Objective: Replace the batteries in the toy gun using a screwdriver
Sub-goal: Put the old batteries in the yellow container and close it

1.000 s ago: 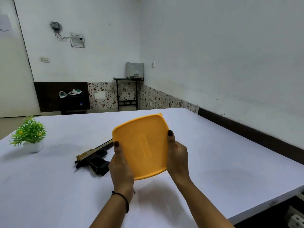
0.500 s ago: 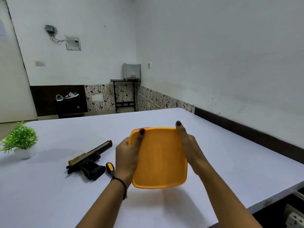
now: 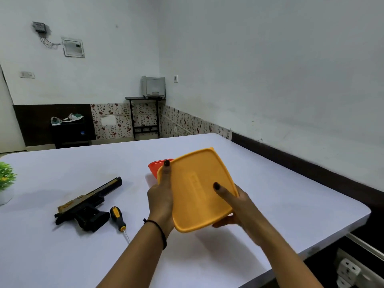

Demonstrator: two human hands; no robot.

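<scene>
A black and gold toy gun (image 3: 88, 204) lies on the white table (image 3: 270, 194), left of my hands. Just right of its grip lies a screwdriver (image 3: 118, 218) with a black and yellow handle, its shaft toward me. I hold a square yellow lid (image 3: 195, 190) tilted above the table. My left hand (image 3: 161, 201) grips its left edge, thumb on top. My right hand (image 3: 234, 204) grips its lower right corner, thumb on top and fingers underneath. Behind the lid, part of a red container (image 3: 154, 166) shows on the table.
A small green potted plant (image 3: 5, 181) stands at the table's left edge. The table's right edge runs near a white wall with a dark skirting. A stand with a grey printer (image 3: 153, 86) is in the far corner of the room.
The yellow lid has lifted and tilted to the right, and the red container now shows behind it. My right hand slid from the lid's upper right edge to its lower right corner.
</scene>
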